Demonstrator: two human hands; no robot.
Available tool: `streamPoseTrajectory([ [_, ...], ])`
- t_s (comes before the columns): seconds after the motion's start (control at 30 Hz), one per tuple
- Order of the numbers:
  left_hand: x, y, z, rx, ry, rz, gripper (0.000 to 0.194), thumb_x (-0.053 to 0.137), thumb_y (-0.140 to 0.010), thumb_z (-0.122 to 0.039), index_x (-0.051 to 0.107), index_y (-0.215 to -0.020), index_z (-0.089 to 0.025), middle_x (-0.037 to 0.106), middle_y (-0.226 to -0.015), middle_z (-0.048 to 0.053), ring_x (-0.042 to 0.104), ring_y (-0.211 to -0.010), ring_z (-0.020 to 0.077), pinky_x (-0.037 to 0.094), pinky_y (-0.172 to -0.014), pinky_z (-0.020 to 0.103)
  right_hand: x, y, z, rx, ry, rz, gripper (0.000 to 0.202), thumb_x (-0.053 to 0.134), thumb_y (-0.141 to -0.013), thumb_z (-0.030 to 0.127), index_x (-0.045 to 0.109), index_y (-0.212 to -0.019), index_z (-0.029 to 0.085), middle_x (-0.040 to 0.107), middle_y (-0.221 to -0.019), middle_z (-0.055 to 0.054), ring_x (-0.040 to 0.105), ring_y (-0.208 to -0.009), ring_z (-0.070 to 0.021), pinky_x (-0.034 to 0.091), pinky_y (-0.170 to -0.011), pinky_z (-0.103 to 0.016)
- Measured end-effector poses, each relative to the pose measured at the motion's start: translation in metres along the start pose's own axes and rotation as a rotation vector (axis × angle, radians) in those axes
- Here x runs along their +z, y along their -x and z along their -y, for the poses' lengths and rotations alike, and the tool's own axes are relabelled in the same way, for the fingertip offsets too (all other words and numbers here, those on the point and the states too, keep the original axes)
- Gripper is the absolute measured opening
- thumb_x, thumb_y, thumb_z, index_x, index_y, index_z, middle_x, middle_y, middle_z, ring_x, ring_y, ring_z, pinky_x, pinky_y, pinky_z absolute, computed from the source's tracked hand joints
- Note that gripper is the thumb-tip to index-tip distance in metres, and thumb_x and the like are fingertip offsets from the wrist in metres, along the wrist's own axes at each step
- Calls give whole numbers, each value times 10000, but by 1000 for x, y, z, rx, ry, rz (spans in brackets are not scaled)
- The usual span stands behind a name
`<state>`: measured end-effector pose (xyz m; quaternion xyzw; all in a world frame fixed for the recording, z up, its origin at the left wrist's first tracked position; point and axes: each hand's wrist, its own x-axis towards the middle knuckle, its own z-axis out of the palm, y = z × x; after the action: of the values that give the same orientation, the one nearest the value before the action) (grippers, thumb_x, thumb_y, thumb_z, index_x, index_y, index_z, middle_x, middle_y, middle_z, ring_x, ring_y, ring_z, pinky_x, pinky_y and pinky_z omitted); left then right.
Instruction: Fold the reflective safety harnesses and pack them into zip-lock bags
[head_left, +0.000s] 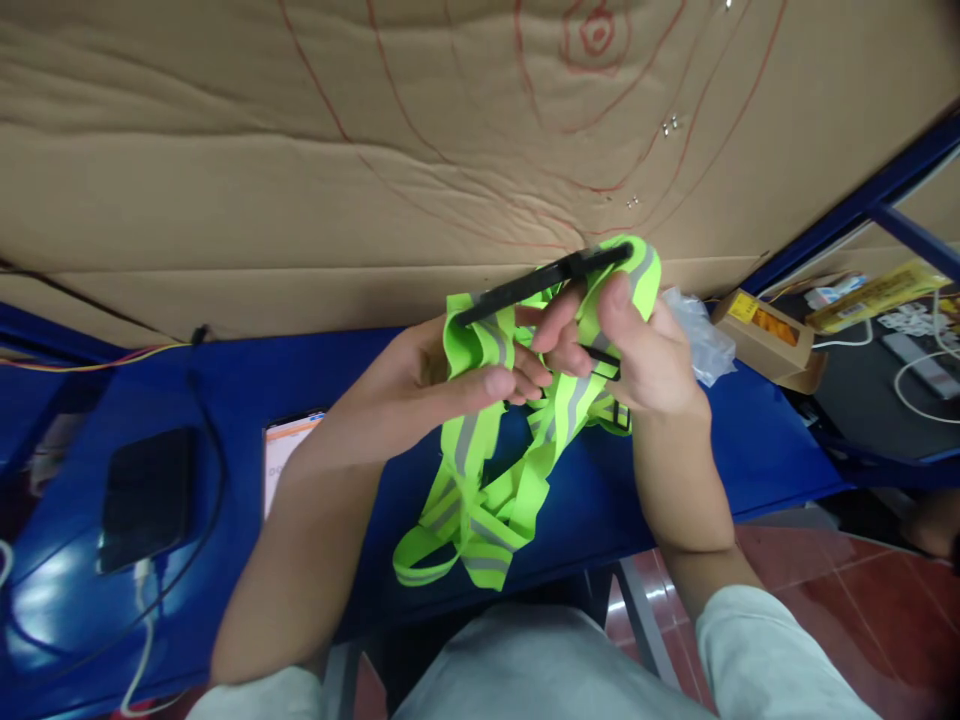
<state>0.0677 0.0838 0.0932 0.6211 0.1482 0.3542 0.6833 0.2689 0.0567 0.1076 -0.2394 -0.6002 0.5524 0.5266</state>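
Note:
A neon-yellow reflective harness [555, 440] with grey stripes hangs in loops between my hands, its lower straps drooping over the blue table. A black elastic band [525, 288] with a small clasp at its middle runs along the top, tilted up to the right. My left hand [435, 385] has its thumb across the left strap and its fingers curled behind it. Around the right strap, just under the band's end, my right hand [649, 350] is closed, fingers bent inward. Black plastic sliders [621, 415] show low on the right; part of the webbing is hidden by my fingers.
On the blue table [247, 370] lie a black power bank [146, 497] with a white cable plugged in and a phone [285, 450], partly behind my left forearm. Clear plastic [701, 335] and an open cardboard box [765, 335] sit right. A cardboard wall [225, 210] stands behind.

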Motion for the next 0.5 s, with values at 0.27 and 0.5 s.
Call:
streamPoseTrajectory([
  [0.27,-10,9,-13,-112,-221,11,246,663,-1000,-351,801,-1122,-189,818,-964,80,775,-848,229,652,-800,347,7,5,6,66,147,-126,511,474,-1005,664,748,-1001,234,702,-792,20,731,-787,-159,614,-701,-308],
  [0.5,5,0,1,204,-494,-234,232,703,-978,-342,775,-1158,-215,791,-1146,34,733,-1096,223,588,-972,307,24,-1,3,-3,45,-256,496,430,-1050,607,752,-949,243,745,-1029,-56,723,-1110,-240,654,-781,-333],
])
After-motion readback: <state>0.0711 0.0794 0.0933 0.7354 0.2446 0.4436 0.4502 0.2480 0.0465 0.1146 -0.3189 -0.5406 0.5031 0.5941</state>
